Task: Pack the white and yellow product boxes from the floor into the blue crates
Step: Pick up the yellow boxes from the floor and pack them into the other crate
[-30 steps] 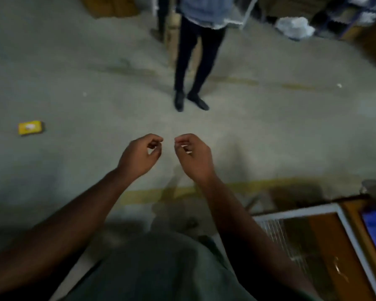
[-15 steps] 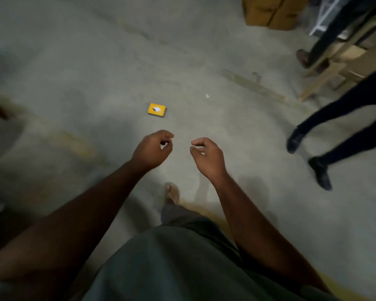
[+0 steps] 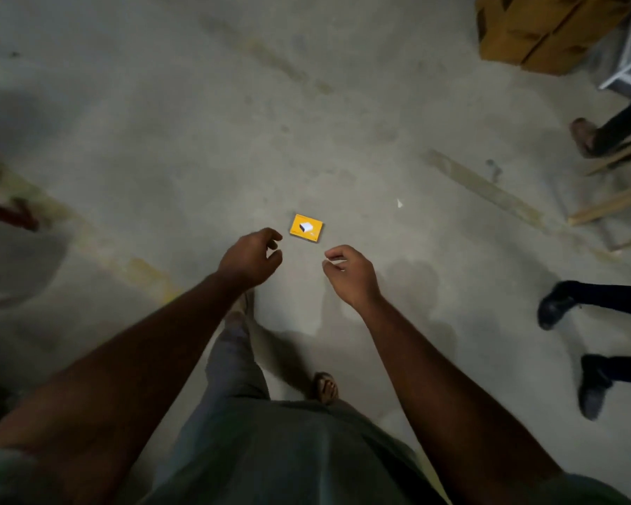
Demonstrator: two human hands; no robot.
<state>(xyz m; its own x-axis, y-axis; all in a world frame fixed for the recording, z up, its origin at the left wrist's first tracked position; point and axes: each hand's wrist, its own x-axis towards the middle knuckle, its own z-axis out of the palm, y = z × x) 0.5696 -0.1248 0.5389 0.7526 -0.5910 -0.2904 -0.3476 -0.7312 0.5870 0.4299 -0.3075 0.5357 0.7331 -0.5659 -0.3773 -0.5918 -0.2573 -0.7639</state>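
We note the left hand (image 3: 250,260) and right hand (image 3: 350,273) held out over the concrete floor (image 3: 161,140), fingers loosely curled, holding nothing. A yellow box (image 3: 306,227) lies flat at twelve o'clock between them — untouched. Cardboard cartons (image 3: 536,31) stand at two o'clock.

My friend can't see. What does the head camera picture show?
A small yellow box lies flat on a grey concrete floor, just beyond a person's empty left hand and right hand. Another person's dark shoes stand at the right.
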